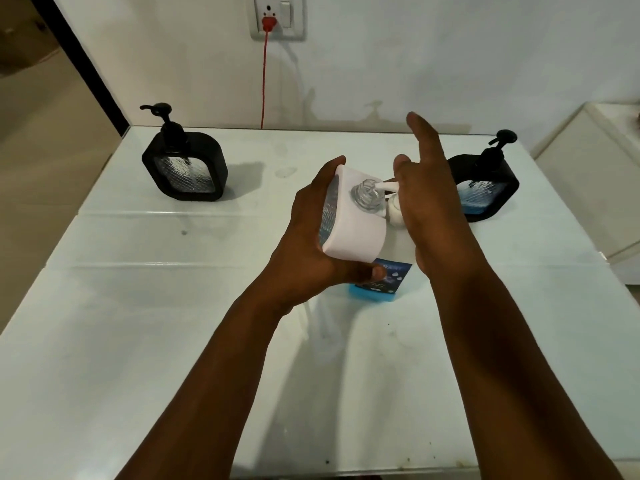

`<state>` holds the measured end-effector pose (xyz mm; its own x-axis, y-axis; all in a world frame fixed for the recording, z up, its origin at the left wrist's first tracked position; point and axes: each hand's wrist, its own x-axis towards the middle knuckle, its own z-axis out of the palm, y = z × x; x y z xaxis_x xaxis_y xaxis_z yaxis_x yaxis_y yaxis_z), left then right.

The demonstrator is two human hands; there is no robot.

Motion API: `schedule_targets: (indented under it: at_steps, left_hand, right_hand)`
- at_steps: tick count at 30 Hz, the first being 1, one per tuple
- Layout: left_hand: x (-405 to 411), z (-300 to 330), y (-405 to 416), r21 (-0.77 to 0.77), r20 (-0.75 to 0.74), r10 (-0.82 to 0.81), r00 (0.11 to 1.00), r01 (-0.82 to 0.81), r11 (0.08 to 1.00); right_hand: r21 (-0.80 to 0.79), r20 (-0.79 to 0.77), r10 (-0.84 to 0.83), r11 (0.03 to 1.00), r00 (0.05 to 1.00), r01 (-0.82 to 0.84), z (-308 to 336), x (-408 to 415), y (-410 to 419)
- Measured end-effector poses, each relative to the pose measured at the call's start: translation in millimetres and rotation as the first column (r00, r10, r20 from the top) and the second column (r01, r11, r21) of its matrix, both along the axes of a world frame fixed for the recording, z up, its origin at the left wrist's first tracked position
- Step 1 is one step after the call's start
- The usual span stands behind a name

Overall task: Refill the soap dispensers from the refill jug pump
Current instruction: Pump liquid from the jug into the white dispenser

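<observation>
My left hand grips a white soap dispenser with its cap off, holding it tilted so its clear open neck sits under the white pump spout of the refill jug. The jug has blue liquid and a blue label and stands on the table, mostly hidden behind the dispenser. My right hand rests with straight fingers on the jug's white pump head. A black dispenser stands at the back left. Another black dispenser, holding blue soap, stands at the back right.
Everything stands on a white glossy table against a white wall. A wall socket holds a red plug whose red cord runs down behind the table. White furniture sits to the right. Small wet marks lie near the table's back middle.
</observation>
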<state>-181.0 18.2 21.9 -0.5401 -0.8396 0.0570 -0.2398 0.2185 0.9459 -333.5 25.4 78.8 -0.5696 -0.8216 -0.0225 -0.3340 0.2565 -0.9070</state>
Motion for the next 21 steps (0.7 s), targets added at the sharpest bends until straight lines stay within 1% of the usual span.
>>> schedule_targets:
  at_steps: [2,5,7,9,11,14,17,19,21]
  left_hand:
    - [0.7,-0.9,0.0,0.0,-0.007,0.008,1.0,-0.008,1.0]
    - [2.8,-1.0,-0.5,0.004,-0.016,0.015,1.0,-0.015,1.0]
    - [2.8,-0.5,-0.7,0.004,-0.012,0.012,1.0,-0.012,1.0]
    - [2.6,1.0,-0.4,0.001,-0.01,0.011,1.0,-0.011,1.0]
    - [1.9,3.0,0.0,0.006,-0.019,0.004,1.0,-0.004,1.0]
    - [0.2,4.8,0.2,0.009,-0.016,-0.005,1.0,0.005,1.0]
    - [-0.2,4.9,0.1,0.013,-0.014,0.0,1.0,0.0,1.0]
    - [0.6,3.8,-0.3,0.02,-0.014,0.003,1.0,-0.002,1.0]
    - [1.6,2.8,-0.7,0.014,-0.02,0.006,1.0,-0.006,1.0]
  right_hand:
    - [-0.012,0.031,-0.006,1.0,0.999,0.007,-2.9,0.8,1.0]
    - [0.038,0.163,-0.006,0.999,0.987,0.0,-3.4,3.5,1.8]
    - [0.04,0.197,0.005,0.999,0.98,-0.014,-1.5,5.3,2.2]
    - [-0.007,0.19,0.039,0.999,0.981,-0.038,0.1,5.5,2.1]
    - [-0.042,0.13,0.064,0.997,0.99,-0.059,0.0,3.1,2.5]
    - [-0.054,0.043,0.05,0.997,0.998,-0.047,-3.9,-1.7,3.5]
    - [-0.077,0.033,0.029,0.997,0.999,-0.026,-4.7,0.4,4.7]
    - [-0.061,0.035,0.01,0.998,0.999,-0.008,-6.5,2.8,4.9]
    - [-0.015,0.098,-0.004,1.0,0.995,0.006,-3.4,4.5,3.8]
